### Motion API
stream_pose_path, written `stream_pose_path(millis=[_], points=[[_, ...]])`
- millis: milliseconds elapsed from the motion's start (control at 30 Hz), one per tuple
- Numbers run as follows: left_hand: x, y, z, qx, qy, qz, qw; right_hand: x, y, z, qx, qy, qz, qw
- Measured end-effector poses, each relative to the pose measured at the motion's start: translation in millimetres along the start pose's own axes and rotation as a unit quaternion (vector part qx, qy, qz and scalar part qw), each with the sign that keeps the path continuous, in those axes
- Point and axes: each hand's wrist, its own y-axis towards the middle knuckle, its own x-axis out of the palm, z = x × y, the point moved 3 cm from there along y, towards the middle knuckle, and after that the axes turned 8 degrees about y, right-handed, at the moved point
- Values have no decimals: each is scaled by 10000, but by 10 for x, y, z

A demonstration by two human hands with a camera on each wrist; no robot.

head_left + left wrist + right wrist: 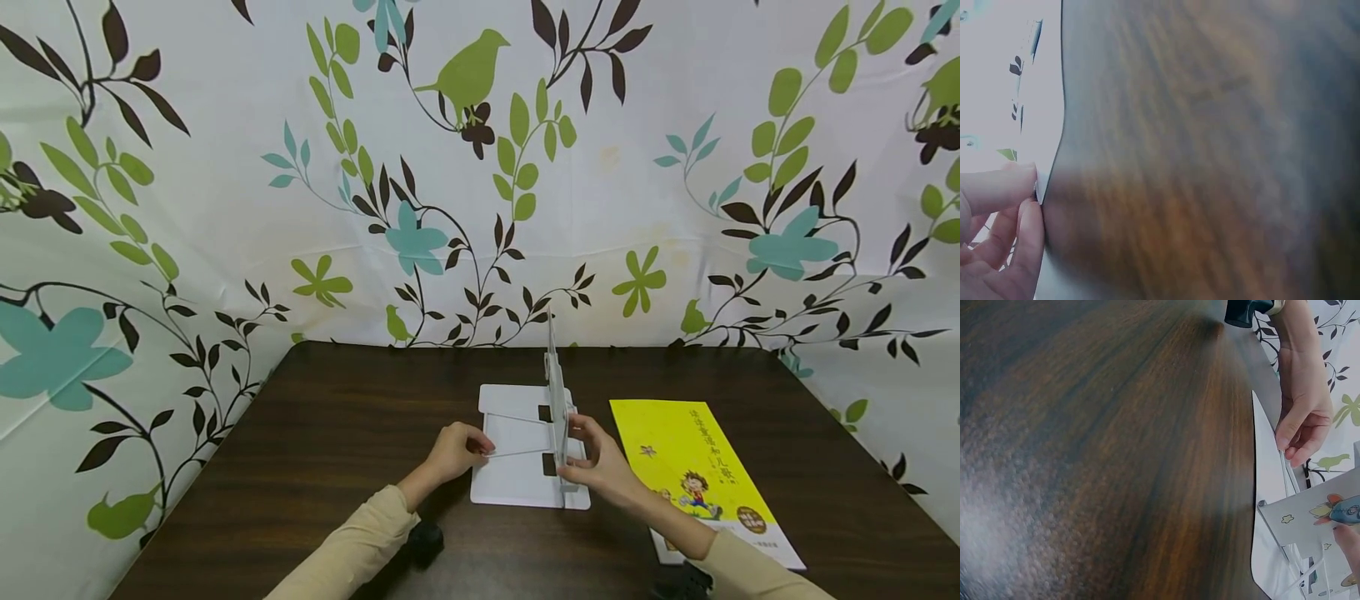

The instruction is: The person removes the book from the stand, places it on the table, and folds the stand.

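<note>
A white book stand lies unfolded on the table, its flat base (510, 487) down and its panel (557, 400) standing upright, edge-on in the head view. A rocket and stars are printed on the panel (1300, 509) in the right wrist view. My left hand (453, 452) pinches the end of a thin wire leg (521, 452) over the base's left side. The thumb and fingers of my right hand (603, 467) grip the upright panel from the right. In the left wrist view, the left fingertips (1030, 203) meet right by the base's edge.
A yellow children's book (660, 425) lies to the right of the stand, partly under the right forearm. The dark wooden table (337, 417) ends at a patterned cloth (225, 208) behind. A black device (425, 543) sits by the left wrist.
</note>
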Motion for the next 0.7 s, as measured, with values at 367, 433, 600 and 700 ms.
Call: stream_pose_path(millis=[367, 433, 600, 700], points=[[-274, -99, 79, 57, -542, -172, 9984, 47, 15, 5, -90, -67, 8, 9999], [-377, -101, 150, 53, -876, -134, 9961, 65, 20, 2, -133, -86, -19, 9999], [-613, -64, 426, 156, -1676, -124, 9857, 110, 36, -12, -60, -215, 0, 9998], [-669, -39, 614, 304, -2231, -490, 9731, 139, 47, -25, 158, -381, 100, 9991]])
